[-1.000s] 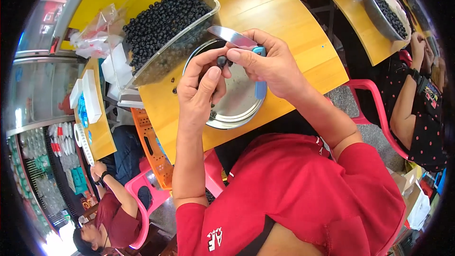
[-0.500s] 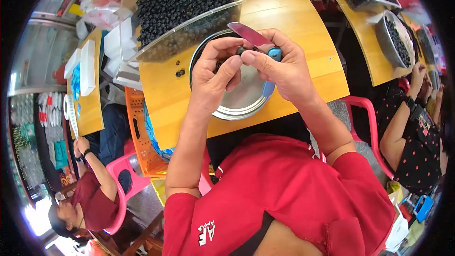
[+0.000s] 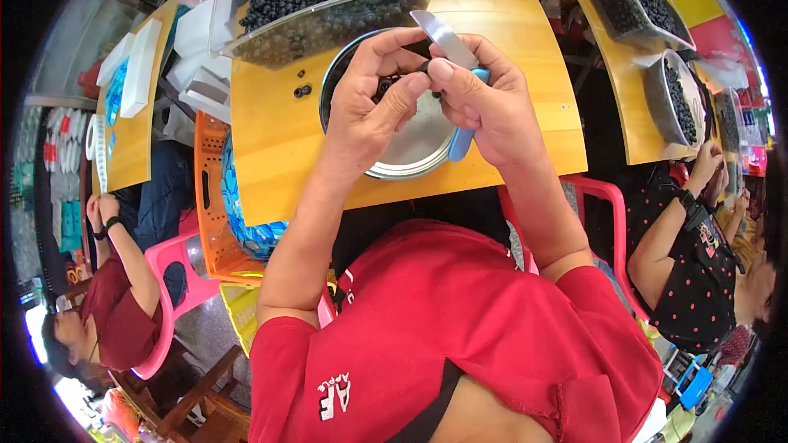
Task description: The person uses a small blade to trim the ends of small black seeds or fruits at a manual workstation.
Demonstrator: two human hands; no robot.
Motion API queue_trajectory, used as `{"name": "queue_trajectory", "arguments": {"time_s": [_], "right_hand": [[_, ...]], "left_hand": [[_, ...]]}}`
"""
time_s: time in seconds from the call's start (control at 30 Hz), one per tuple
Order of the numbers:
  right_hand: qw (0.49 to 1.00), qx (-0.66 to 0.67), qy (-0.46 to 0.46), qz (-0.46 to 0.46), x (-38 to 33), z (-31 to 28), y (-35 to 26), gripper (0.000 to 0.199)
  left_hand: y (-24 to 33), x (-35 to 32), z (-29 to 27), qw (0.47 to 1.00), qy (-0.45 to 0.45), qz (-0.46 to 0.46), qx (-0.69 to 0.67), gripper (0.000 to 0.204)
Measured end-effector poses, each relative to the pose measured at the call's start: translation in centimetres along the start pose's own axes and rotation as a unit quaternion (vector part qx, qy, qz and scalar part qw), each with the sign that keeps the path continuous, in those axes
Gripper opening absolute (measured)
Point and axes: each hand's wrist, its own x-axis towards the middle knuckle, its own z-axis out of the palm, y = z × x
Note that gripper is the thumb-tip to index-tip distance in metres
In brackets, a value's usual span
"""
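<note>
My left hand [image 3: 368,115] is curled above a round metal basin [image 3: 410,171], with several small black round parts [image 3: 386,84] in its fingers. My right hand [image 3: 488,102] is wrapped round a knife [image 3: 461,144] with a blue handle. Its silvery blade [image 3: 446,37] points up and to the left, beyond my fingertips. Both thumbs almost meet at a dark piece between the hands, mostly hidden by the fingers. Behind the basin stands a clear plastic bin [image 3: 361,2] heaped with the same black parts.
A few loose black parts [image 3: 303,91] lie on the wooden table [image 3: 275,164], left of the basin. An orange crate [image 3: 212,217] stands by the table's left edge. One co-worker [image 3: 127,312] sits at left, another [image 3: 689,262] at right, near a second basin [image 3: 657,98].
The view has shifted a little. The knife blade stands more upright and looks silvery rather than reddish. My fingers have shifted slightly around the dark piece.
</note>
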Motion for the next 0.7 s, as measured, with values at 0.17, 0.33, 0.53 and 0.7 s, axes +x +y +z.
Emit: {"name": "queue_trajectory", "arguments": {"time_s": [0.17,0.33,0.53,0.7], "right_hand": [[0.997,0.051,-0.024,0.045,-0.2,0.1,-0.3,0.019],[0.998,0.037,-0.044,0.034,-0.5,0.1,0.2,0.02],[0.997,0.013,-0.06,0.043,-0.4,0.0,0.6,0.02],[0.999,-0.016,-0.046,0.015,0.2,-1.3,0.3,0.02]], "left_hand": [[-0.4,-0.6,-0.3,1.0,-0.006,-0.002,-0.006,0.04],[0.1,-1.6,-0.6,1.0,0.008,-0.006,-0.005,0.032],[0.8,-6.6,-6.9,0.987,0.056,-0.015,-0.151,0.027],[2.9,-16.9,-14.8,0.961,0.174,-0.081,-0.201,0.03]]}}
